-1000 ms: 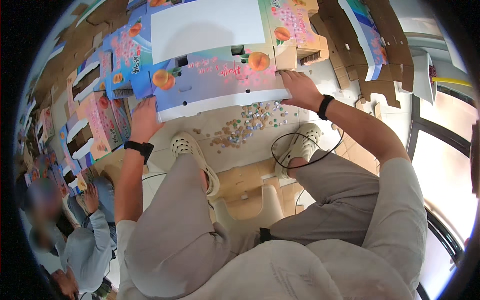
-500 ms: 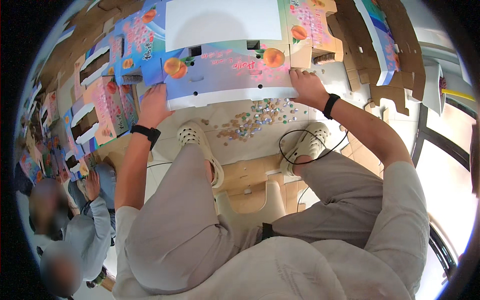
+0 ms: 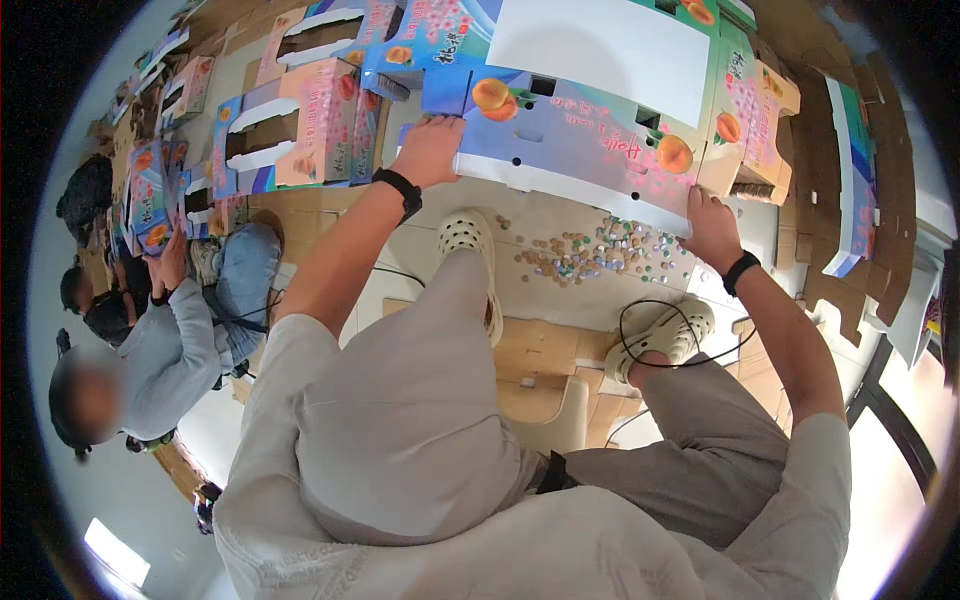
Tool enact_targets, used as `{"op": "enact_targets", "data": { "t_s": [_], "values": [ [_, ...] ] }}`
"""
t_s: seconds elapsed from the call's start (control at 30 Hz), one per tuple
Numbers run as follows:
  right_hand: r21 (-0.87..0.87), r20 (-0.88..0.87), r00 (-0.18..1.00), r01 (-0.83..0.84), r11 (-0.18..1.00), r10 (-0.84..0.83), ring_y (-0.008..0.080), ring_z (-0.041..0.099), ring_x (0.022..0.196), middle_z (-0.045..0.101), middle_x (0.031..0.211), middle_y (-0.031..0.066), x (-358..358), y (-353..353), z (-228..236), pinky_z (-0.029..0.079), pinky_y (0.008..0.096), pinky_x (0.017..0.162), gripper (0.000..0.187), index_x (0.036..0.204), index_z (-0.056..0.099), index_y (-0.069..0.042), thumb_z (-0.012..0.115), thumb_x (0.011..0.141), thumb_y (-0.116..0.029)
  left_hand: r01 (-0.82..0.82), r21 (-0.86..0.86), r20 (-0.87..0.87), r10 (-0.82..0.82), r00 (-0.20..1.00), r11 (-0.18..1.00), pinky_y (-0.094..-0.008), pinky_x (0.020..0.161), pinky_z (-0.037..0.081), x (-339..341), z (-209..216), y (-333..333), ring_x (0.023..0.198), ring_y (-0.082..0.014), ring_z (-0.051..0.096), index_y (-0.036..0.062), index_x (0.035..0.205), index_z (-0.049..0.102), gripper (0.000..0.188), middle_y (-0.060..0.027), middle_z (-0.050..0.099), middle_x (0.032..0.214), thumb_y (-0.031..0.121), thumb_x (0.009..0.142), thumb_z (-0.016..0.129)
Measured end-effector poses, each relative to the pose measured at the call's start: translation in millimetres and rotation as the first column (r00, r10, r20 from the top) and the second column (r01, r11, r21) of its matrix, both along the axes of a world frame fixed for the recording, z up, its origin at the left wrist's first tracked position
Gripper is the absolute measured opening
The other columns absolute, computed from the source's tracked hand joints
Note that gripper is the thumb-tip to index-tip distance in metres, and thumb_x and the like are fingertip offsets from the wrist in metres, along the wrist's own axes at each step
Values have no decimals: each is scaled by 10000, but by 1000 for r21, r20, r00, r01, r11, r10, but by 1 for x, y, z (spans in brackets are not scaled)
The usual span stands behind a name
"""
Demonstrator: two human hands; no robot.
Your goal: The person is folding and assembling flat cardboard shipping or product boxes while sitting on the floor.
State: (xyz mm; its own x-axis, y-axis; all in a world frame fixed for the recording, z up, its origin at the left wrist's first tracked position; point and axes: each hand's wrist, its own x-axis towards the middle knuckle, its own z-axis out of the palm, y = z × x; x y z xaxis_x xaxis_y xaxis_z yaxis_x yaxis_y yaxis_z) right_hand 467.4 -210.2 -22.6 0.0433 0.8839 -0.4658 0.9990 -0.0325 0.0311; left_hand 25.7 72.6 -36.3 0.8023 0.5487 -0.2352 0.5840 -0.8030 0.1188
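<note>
A printed cardboard box blank (image 3: 580, 130), blue and pink with peaches and a white panel, lies spread out in front of me with its flaps and slots showing. My left hand (image 3: 432, 152) grips its near left corner, the fingers curled over the edge. At the near right corner, my right hand (image 3: 712, 230) is closed on the same blank, thumb along the near white edge. Small round cut-out pieces (image 3: 600, 250) of cardboard lie scattered on the floor just below that edge.
Folded printed boxes (image 3: 300, 125) with open tops stand to the left. More cardboard blanks (image 3: 850, 170) lie at the right. A co-worker (image 3: 170, 340) sits at the far left. A thin black cable (image 3: 625, 335) loops by my right shoe, and brown cardboard (image 3: 540, 345) covers floor between my feet.
The view has turned left, so the blank and my hands appear farther right, and more of the co-worker's side shows. Both hands keep their hold on the blank's near corners.
</note>
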Motion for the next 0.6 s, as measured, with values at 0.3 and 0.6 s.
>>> {"op": "enact_targets", "data": {
  "t_s": [0.3,0.6],
  "values": [
    [58,-20,1000,-12,998,13,377,674,1147,621,1304,221,1,0,2,594,455,938,901,1325,473,33,961,666,-339,-1,-28,-22,0,1000,1000,-490,1130,453,0,10,-1,1270,-374,606,-6,1368,532,940,-187,646,1328,338,615,976],
    [71,-7,1000,-4,997,5,345,693,1105,629,1261,170,-5,3,9,598,467,905,820,1262,491,-17,958,662,-323,-440,156,392,354,849,884,-510,1038,517,-98,57,59,1215,-415,634,-2,1397,590,870,-225,672,1335,409,715,940]
  ]
}}
